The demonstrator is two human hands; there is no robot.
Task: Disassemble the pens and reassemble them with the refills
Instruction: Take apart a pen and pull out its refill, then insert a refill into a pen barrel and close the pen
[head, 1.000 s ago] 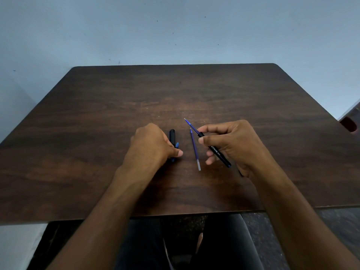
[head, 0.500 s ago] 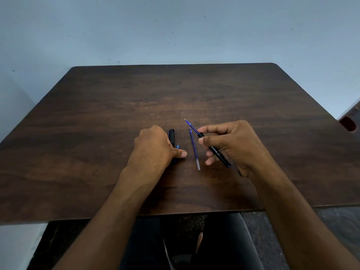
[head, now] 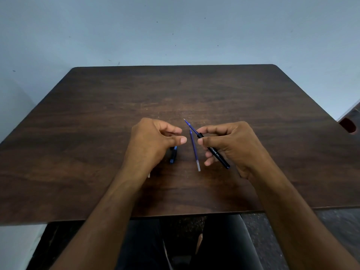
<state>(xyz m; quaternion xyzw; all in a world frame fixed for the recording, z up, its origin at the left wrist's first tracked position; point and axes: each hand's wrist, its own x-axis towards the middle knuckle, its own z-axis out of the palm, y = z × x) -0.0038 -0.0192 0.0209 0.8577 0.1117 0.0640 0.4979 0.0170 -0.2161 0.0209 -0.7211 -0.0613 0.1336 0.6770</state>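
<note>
My right hand (head: 231,147) grips a black pen barrel (head: 219,155) with white lettering, tilted above the dark wooden table (head: 97,133). A blue refill (head: 190,126) sticks out of the barrel's front end, pointing up and left. A second blue refill (head: 194,151) with a clear end lies loose on the table between my hands. My left hand (head: 153,145) hovers just left of it, fingers curled and thumb pointing right. Whether it holds anything is hidden. A black and blue pen part (head: 173,155) lies on the table, partly under that hand.
A small pale tip (head: 149,175) peeks out beside my left wrist. A reddish-brown object (head: 349,124) sits beyond the table's right edge. A pale blue wall (head: 175,32) stands right behind the table. My legs are below the near edge.
My left hand has lifted off the black and blue pen part and shifted right and up, toward the refill tip. My right hand and the barrel have stayed nearly still.
</note>
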